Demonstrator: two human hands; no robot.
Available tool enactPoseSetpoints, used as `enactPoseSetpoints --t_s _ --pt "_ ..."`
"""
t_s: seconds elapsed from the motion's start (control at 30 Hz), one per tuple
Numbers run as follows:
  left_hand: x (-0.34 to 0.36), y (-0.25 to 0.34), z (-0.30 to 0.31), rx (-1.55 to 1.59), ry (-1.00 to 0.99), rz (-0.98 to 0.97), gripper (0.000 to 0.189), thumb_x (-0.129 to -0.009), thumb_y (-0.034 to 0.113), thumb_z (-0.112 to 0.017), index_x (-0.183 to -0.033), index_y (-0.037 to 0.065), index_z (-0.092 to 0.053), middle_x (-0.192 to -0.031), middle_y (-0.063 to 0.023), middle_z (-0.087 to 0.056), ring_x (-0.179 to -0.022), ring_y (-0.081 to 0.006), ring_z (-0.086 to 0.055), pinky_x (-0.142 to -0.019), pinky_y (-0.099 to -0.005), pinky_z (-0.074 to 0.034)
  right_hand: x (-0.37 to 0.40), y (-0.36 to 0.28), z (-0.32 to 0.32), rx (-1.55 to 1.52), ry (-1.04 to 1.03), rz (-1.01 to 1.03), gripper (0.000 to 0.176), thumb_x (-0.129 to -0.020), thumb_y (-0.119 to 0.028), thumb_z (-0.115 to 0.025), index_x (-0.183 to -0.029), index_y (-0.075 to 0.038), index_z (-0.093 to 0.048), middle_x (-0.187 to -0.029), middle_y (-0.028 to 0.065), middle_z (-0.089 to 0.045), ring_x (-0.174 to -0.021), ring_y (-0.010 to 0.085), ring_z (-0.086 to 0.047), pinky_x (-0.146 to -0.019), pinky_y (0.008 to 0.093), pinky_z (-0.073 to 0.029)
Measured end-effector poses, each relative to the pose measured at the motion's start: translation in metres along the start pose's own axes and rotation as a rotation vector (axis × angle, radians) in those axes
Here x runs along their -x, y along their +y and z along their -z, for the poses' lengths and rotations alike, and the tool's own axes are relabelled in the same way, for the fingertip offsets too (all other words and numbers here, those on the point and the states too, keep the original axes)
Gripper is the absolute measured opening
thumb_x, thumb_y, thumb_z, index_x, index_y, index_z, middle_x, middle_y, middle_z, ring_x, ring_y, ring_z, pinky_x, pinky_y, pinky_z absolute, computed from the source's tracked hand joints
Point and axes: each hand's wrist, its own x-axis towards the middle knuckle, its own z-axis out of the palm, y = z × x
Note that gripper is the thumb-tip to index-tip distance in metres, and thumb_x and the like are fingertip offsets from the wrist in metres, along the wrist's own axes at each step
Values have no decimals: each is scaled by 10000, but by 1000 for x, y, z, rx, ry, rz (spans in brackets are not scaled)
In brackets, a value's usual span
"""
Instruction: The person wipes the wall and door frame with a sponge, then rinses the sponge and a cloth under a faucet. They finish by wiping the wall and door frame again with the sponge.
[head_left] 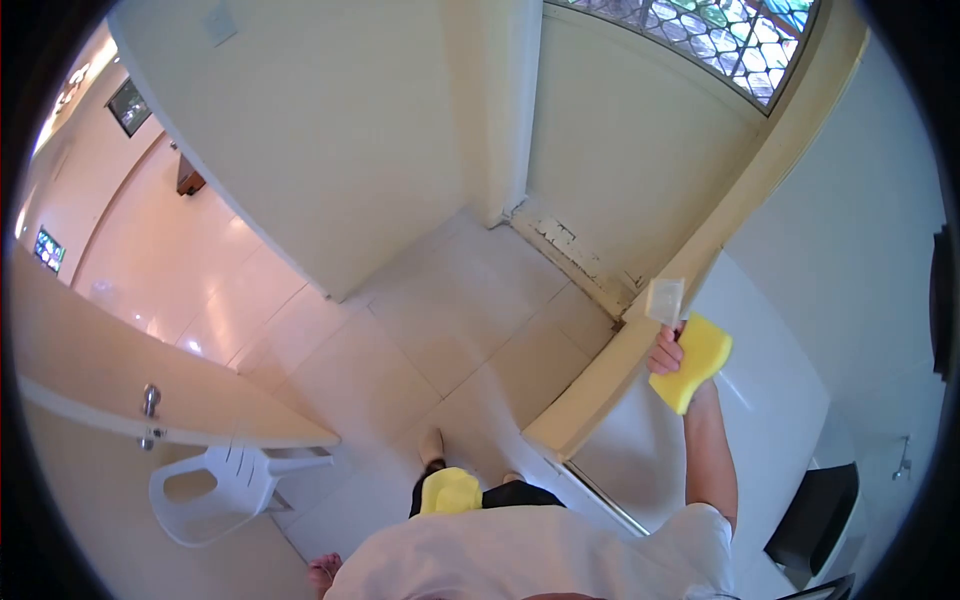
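Observation:
My right hand [666,352] is raised at the right, beside the end of a cream ledge, with its fingers wrapped round something. A yellow cloth or sponge [692,362] lies against the hand and wrist. Just above the fingers is a small translucent, whitish square piece [665,300]; whether the hand holds it too is unclear. My left hand [324,570] hangs low at the bottom left, partly hidden by the white shirt, and what its fingers do is hard to make out. Another yellow cloth [450,491] hangs at the front of my waist.
A white plastic chair [210,510] stands at the lower left near a door with a metal knob [151,400]. Cream walls surround the tiled floor [440,330]. A patterned window [730,40] is at the top right. A black seat-like object [815,515] is at the lower right.

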Motion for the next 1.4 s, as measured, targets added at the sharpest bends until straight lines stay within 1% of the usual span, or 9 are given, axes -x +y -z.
enactPoseSetpoints --t_s 0.17,0.23,0.3,0.37,0.53,1.07,1.23,1.33,1.4 --pt "-191 0 -21 40 879 197 237 -649 92 -466 -491 92 -290 -508 -64 -344 -528 -179 -309 -637 -297 -374 -51 22 -31 40 203 54 275 -867 -251 -420 -661 -83 -491 -466 -24 -331 -384 107 -305 -403 257 -287" --pt "-291 7 -36 36 597 121 175 -675 80 -443 -524 64 -355 -580 -68 -427 -577 -193 -408 -682 -309 -428 -61 24 -32 -19 224 74 265 -868 -243 -419 -673 -83 -502 -478 -26 -351 -393 104 -312 -414 263 -298" --pt "-395 4 -61 135 -238 141 149 -730 97 -425 -594 38 -418 -666 -75 -495 -684 -224 -509 -789 -357 -480 -64 32 -39 -59 281 134 253 -872 -235 -410 -700 -76 -505 -485 -27 -356 -403 104 -317 -420 258 -298" --pt "-493 -7 -149 41 533 132 148 -789 118 -439 -662 42 -434 -676 -67 -508 -732 -244 -537 -837 -368 -485 -77 30 -52 -87 310 212 242 -876 -227 -402 -727 -69 -508 -492 -29 -362 -412 103 -323 -427 252 -299" --pt "-670 -49 -273 66 -197 461 206 -754 128 -467 -562 67 -423 -611 -61 -496 -727 -243 -546 -848 -364 -474 -86 34 -68 -54 376 363 237 -888 -218 -397 -745 -67 -511 -502 -27 -383 -414 108 -332 -421 253 -299" --pt "-800 -235 -473 18 215 553 166 -717 75 -401 -551 81 -391 -551 -59 -424 -566 -214 -449 -659 -315 -499 -425 -170 -7 320 299 486 260 -834 -288 -470 -813 -36 -532 -573 80 -493 -430 168 -444 -407 296 -368" --pt "-859 -303 -573 -56 193 534 159 -701 100 -421 -547 68 -401 -548 -50 -434 -570 -220 -457 -650 -319 -500 -567 -321 -89 1261 98 422 309 -848 -300 -423 -728 -36 -532 -512 58 -471 -420 126 -426 -404 249 -335" --pt "-893 -364 -619 -75 14 680 176 -693 111 -445 -527 80 -394 -543 -49 -438 -576 -220 -456 -654 -311 -496 -627 -375 -88 1256 -119 552 302 -852 -300 -430 -756 -34 -536 -541 79 -483 -413 138 -407 -401 257 -315" --pt "-911 -411 -644 -89 -5 793 188 -693 117 -455 -517 83 -397 -545 -51 -448 -592 -223 -464 -660 -305 -493 -650 -397 -94 571 -183 222 281 -854 -290 -448 -790 -31 -535 -559 99 -488 -401 159 -385 -396 271 -296"
